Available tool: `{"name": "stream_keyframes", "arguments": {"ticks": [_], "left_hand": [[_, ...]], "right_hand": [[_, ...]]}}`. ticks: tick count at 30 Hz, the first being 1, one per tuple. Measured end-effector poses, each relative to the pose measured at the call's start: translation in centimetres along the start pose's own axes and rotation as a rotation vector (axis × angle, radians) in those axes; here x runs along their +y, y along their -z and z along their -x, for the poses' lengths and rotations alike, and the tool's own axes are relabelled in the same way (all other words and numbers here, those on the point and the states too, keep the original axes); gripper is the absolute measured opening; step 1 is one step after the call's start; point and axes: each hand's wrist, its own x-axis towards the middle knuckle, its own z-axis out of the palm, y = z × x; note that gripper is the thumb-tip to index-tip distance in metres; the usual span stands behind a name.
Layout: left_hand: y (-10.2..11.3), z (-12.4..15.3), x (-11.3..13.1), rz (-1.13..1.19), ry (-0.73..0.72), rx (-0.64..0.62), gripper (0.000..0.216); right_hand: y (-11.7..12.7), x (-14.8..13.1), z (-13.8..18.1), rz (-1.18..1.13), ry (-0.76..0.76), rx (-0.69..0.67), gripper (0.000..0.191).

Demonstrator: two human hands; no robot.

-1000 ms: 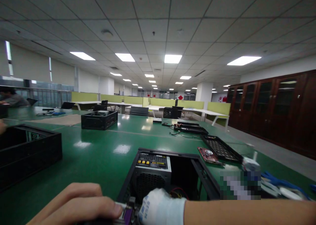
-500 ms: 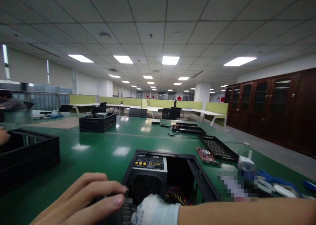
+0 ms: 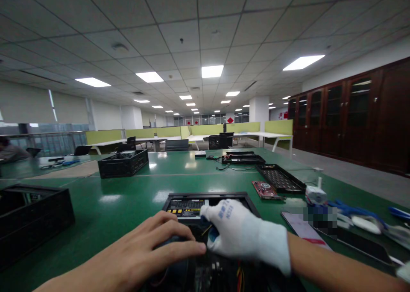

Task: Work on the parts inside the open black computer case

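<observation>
An open black computer case (image 3: 235, 195) lies in front of me, holding a power supply (image 3: 185, 207) with a black and yellow label. My left hand (image 3: 160, 240) is bare and stretches its fingers over the inside of the case, just below the power supply. My right hand (image 3: 235, 230), in a white glove with blue print, has its fingers curled beside the power supply's right edge. A thin yellow wire (image 3: 207, 230) shows by those fingertips; what they grip is hidden. More coloured wires (image 3: 240, 279) hang in the near part of the case.
Another black case (image 3: 35, 219) stands at left, and a third case (image 3: 124, 163) is farther back. To the right lie a red circuit card (image 3: 265, 190), a black perforated panel (image 3: 282, 178), a phone (image 3: 303, 228) and blue cables (image 3: 349, 208). Someone sits far left.
My gloved right hand has risen from low in the case up to the power supply. My left hand has moved right, from the case's left edge to over its inside.
</observation>
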Motion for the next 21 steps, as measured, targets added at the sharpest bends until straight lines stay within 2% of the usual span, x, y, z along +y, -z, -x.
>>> {"name": "stream_keyframes", "arguments": {"ticks": [2,4,6,8,13,16,21], "left_hand": [[-0.2,-1.6,0.5,-0.014,0.012,-0.114,0.077],[-0.5,-3.3,1.1,-0.031,0.043,-0.276,0.082],[-1.2,-5.0,1.6,-0.063,0.069,-0.423,0.082],[-2.1,-6.4,1.9,-0.12,0.067,-0.504,0.075],[-4.7,-7.9,1.0,-0.224,-0.015,-0.622,0.07],[-5.6,-8.0,0.1,-0.251,-0.05,-0.612,0.072],[-6.5,-7.9,-0.8,-0.274,-0.033,-0.659,0.083]], "right_hand": [[1.1,1.7,2.6,-0.095,-0.107,0.165,0.024],[1.1,3.4,5.1,-0.163,-0.201,0.331,0.016],[0.4,4.8,7.4,-0.219,-0.272,0.448,0.014],[-0.8,6.2,9.5,-0.277,-0.308,0.524,0.017],[-5.4,9.6,13.4,-0.31,-0.454,0.716,0.017],[-7.9,11.4,14.6,-0.282,-0.564,0.827,0.02],[-8.9,12.0,15.0,-0.324,-0.629,0.772,0.023]]}}
